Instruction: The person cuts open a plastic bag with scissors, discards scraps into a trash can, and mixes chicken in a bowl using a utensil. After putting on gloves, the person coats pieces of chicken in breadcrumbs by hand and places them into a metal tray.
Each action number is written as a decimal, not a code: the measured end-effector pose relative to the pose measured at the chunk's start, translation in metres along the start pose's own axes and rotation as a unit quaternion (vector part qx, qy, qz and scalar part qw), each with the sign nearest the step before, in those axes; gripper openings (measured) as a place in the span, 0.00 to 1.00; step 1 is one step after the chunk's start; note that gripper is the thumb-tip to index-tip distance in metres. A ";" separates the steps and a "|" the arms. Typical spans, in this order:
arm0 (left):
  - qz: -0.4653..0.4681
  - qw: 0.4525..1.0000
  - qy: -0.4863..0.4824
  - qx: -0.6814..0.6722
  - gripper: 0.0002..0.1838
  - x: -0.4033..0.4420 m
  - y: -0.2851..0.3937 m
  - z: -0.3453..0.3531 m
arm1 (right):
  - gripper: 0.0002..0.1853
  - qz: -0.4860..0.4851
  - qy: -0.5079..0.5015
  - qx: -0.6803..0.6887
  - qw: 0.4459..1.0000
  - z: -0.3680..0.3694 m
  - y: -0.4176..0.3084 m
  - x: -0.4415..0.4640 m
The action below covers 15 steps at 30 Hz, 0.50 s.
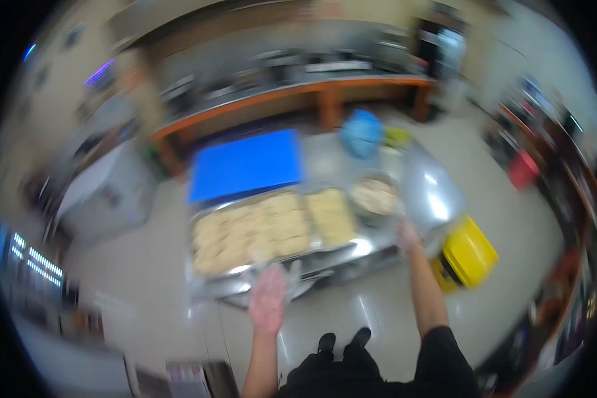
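My left hand [268,300], pale with what looks like flour, is held at the near edge of a large metal tray [235,270], its fingers stretched out and nothing visible in it. Pale dough pieces [252,232] fill that tray. A crumpled whitish thing [298,282], perhaps a cloth, lies just right of the hand. My right hand [408,237] is beside a round bowl [376,217] holding a pale, floury-looking mass [373,194]; motion smears its fingers. Between bowl and large tray sits a smaller tray of yellowish food [331,217].
A metal table [434,192] carries all this, with a blue board [245,166] and a blue bag [362,132] at its far side. A yellow bin [469,252] stands at the right. Behind runs an orange-edged counter [328,86] with pots. A white chest [109,189] stands left.
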State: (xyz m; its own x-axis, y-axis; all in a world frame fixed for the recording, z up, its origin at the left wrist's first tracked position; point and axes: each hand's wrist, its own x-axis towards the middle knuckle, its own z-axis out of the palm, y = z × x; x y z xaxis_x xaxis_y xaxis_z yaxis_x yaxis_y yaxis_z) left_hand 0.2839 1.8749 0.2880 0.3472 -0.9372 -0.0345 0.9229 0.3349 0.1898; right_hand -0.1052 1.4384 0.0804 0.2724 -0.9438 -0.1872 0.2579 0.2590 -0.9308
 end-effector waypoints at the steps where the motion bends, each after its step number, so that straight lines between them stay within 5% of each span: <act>1: -0.019 0.999 -0.016 0.034 0.30 0.007 -0.014 0.002 | 0.36 0.063 0.021 -0.058 0.996 0.088 -0.096 -0.095; 2: -0.045 0.996 -0.032 0.069 0.30 0.009 -0.026 0.005 | 0.38 0.053 0.003 -0.038 0.998 0.091 -0.109 -0.123; 3: -0.077 0.995 0.001 0.055 0.30 0.013 -0.040 0.012 | 0.33 0.096 0.110 -0.034 0.989 0.098 -0.119 -0.154; 6: -0.196 0.977 0.021 0.086 0.30 0.025 -0.104 0.028 | 0.18 -0.065 0.130 -0.015 0.989 0.086 -0.139 -0.250; 8: -0.284 0.949 -0.005 0.140 0.30 0.020 -0.157 0.032 | 0.22 -0.188 0.172 0.023 0.967 0.068 -0.133 -0.344; 9: -0.319 0.934 -0.021 0.161 0.30 0.009 -0.189 0.038 | 0.24 -0.153 0.235 0.122 0.952 0.067 -0.151 -0.400; 10: -0.350 0.920 -0.037 0.172 0.30 -0.006 -0.219 0.039 | 0.18 -0.247 0.201 0.157 0.935 0.034 -0.129 -0.433; 11: -0.383 0.905 -0.052 0.180 0.30 -0.024 -0.245 0.039 | 0.12 -0.368 0.297 -0.134 0.871 -0.005 -0.087 -0.464; 12: -0.406 0.892 -0.065 0.186 0.30 -0.045 -0.269 0.041 | 0.09 -0.419 0.464 -0.380 0.681 -0.043 -0.045 -0.495; 14: -0.467 0.859 -0.087 0.191 0.30 -0.085 -0.313 0.043 | 0.08 -0.351 0.522 -0.404 0.664 -0.050 -0.025 -0.617; 15: -0.484 0.847 -0.100 0.196 0.30 -0.106 -0.328 0.046 | 0.11 -0.307 0.534 -0.286 0.734 -0.028 -0.021 -0.679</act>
State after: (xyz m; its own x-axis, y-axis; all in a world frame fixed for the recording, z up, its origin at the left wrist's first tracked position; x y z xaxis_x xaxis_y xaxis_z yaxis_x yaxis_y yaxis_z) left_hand -0.0635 1.8602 0.2747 -0.6118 -0.7650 -0.2013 0.6191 -0.6215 0.4801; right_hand -0.3216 2.0678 0.2181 -0.6928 -0.5480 0.4688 -0.4876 -0.1230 -0.8644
